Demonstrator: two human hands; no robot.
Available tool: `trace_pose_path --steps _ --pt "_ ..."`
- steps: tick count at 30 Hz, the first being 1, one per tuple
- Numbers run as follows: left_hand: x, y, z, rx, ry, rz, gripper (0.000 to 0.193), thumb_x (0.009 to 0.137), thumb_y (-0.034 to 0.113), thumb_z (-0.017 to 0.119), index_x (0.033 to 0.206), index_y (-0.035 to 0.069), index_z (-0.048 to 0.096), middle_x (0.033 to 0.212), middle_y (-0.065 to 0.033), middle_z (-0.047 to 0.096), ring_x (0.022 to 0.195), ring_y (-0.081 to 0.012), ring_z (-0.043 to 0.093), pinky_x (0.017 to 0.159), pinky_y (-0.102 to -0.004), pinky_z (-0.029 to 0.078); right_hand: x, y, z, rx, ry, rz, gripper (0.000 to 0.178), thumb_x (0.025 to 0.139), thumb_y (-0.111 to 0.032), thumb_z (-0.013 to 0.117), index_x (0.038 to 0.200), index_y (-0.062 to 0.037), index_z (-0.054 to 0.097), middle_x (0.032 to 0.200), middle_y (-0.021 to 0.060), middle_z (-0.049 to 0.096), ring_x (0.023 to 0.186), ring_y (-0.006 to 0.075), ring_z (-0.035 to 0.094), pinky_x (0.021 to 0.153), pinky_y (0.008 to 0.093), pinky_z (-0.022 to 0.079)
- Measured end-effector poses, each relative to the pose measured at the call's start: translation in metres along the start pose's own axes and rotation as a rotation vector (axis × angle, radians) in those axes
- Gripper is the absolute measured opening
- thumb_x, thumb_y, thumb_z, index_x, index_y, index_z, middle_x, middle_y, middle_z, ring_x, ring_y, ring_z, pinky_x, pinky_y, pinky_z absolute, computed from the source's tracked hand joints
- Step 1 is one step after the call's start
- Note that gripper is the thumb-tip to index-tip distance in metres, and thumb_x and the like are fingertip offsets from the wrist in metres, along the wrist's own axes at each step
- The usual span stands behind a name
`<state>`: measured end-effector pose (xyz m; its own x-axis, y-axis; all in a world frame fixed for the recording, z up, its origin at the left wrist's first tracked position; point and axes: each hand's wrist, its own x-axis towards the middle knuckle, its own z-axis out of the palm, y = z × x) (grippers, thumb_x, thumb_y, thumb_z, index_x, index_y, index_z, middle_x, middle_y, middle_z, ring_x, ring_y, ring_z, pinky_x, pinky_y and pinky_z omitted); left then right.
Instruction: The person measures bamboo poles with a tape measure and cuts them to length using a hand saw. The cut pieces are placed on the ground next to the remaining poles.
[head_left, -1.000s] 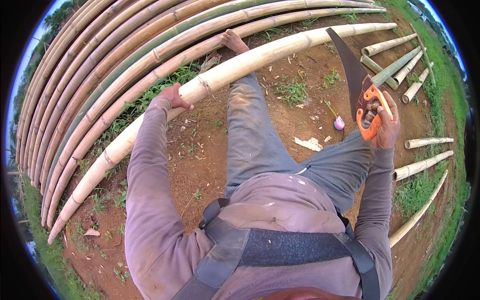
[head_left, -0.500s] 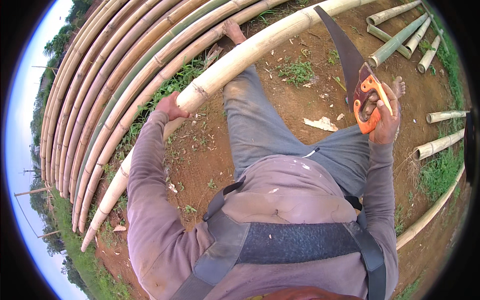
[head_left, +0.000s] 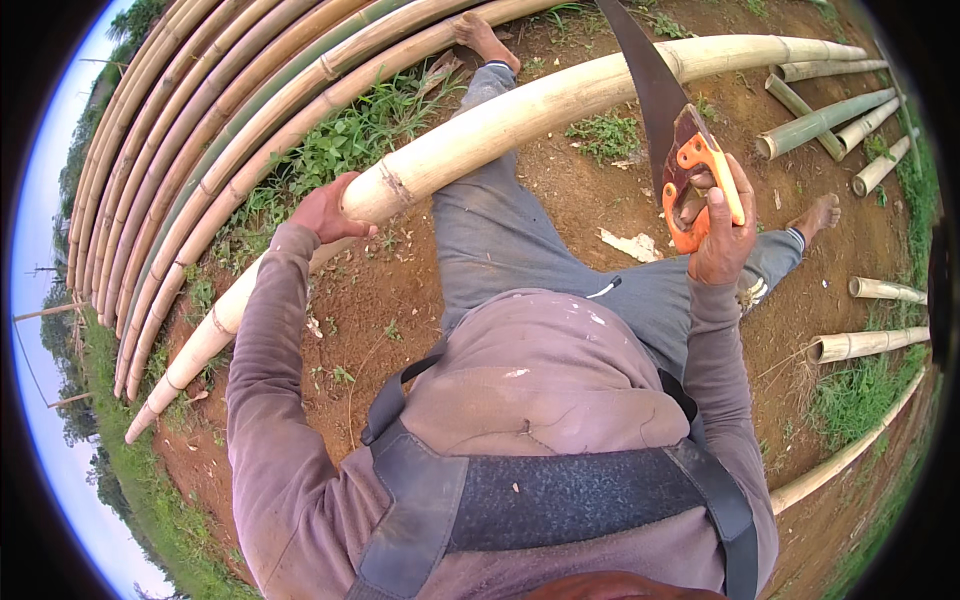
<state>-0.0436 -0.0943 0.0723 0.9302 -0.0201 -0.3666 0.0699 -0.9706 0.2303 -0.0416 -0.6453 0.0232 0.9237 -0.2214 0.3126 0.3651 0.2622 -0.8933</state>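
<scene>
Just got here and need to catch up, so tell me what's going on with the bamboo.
A person stands over a long pale bamboo pole lying across bare dirt. The left hand grips the pole from the near side. The right hand holds a curved hand saw by its orange handle, raised clear of the pole. More long poles lie stacked to the left, and short cut bamboo pieces lie to the right.

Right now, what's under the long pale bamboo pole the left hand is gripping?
Under the bamboo pole lie red dirt and grass; the person's trouser leg passes beneath it. The left hand hides the ground there.
</scene>
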Motion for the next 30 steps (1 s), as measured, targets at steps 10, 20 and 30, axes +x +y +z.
trace_pose_path --steps 10,20,30 --pt "0.040 0.014 -0.010 -0.171 -0.044 -0.063 0.101 0.075 0.069 0.082 0.149 0.004 0.057 0.138 -0.0234 0.066 0.133 -0.0363 0.060 0.115 -0.0422 0.044 -0.034 0.000 0.012 -0.117 0.062 0.189 0.037 0.098 0.001 0.066 0.133 0.0057 0.057 0.091 0.0063 0.068 0.066 0.0071 0.061 0.059 0.0235 0.051" --pt "0.148 0.137 -0.014 -0.081 -0.003 0.124 0.113 0.074 0.076 0.076 0.161 0.012 0.042 0.144 -0.0255 0.062 0.137 -0.0410 0.057 0.119 -0.0469 0.041 -0.049 0.006 -0.007 -0.123 0.063 0.198 0.032 0.102 -0.012 0.070 0.128 0.0022 0.059 0.084 0.0050 0.068 0.065 0.0079 0.061 0.058 0.0234 0.050" --pt "0.136 0.174 0.014 0.394 0.237 -0.149 0.112 0.063 0.072 0.087 0.143 0.003 0.051 0.131 -0.0177 0.065 0.123 -0.0332 0.065 0.106 -0.0482 0.046 -0.085 -0.006 -0.034 -0.302 0.072 0.127 0.028 0.098 -0.010 0.070 0.120 0.0032 0.060 0.083 0.0039 0.066 0.065 0.0082 0.063 0.058 0.0235 0.051"
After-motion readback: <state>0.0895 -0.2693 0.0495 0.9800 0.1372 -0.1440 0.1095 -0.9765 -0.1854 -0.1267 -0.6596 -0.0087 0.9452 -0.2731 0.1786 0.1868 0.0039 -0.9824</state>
